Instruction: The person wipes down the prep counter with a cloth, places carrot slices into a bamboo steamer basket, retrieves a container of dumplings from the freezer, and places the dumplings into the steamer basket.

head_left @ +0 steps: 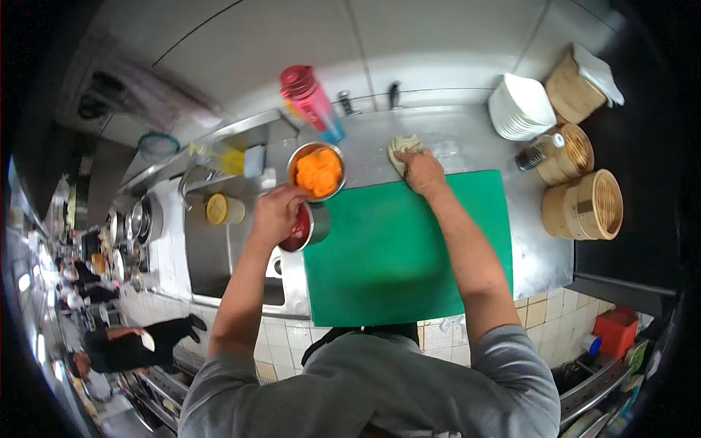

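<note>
Cloth (398, 146) part-hidden beneath right fingers (415, 158)

Between the forearms (476, 255), a hand could pass over the green cutting board (380, 255). At its left edge, the left hand (277, 214) and the steel container (320, 223) stand in the way, with the metal bowl (295, 156) just beyond. Bamboo steamers (566, 212) block the far right.

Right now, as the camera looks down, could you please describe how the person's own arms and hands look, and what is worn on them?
The grey shirt has short, loose sleeves, which leave both forearms bare. The left hand and right hand are ungloved; I see no watch or bracelet.
</note>
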`<state>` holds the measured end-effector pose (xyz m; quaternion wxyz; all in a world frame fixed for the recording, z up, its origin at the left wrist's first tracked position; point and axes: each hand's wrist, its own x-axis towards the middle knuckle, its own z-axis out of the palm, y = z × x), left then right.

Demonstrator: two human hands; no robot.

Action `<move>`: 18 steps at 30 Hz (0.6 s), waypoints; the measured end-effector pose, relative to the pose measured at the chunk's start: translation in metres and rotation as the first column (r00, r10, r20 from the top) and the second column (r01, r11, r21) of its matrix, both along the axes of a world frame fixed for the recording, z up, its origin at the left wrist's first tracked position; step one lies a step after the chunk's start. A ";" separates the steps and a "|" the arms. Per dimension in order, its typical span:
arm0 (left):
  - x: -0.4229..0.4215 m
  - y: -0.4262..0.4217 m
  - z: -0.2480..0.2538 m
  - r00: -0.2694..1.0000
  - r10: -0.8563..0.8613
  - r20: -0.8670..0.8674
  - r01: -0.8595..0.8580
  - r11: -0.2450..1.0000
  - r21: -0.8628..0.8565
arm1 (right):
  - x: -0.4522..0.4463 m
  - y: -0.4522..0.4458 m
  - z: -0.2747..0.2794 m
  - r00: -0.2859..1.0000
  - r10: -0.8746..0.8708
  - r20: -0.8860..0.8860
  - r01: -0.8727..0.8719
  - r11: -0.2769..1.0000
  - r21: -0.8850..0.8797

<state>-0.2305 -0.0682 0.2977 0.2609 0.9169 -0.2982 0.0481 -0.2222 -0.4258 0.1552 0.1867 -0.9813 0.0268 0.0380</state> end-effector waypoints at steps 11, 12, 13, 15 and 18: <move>-0.169 0.264 0.040 0.882 0.469 0.039 -0.470 0.878 0.093 | 0.052 0.227 -0.005 0.962 0.242 0.129 -0.258 0.959 0.120; -0.181 0.279 0.042 0.858 0.511 0.040 -0.512 0.851 0.119 | 0.055 0.244 -0.003 0.959 0.252 0.127 -0.266 0.957 0.113; -0.191 0.290 0.044 0.835 0.549 0.043 -0.549 0.823 0.145 | 0.057 0.260 -0.001 0.957 0.261 0.127 -0.276 0.954 0.115; -0.206 0.308 0.044 0.813 0.582 0.009 -0.579 0.808 0.109 | 0.069 0.284 0.001 0.959 0.250 0.130 -0.264 0.958 0.108; -0.217 0.326 0.039 0.776 0.628 0.060 -0.630 0.767 0.117 | 0.092 0.295 -0.007 0.982 0.183 -0.046 -0.130 0.835 0.534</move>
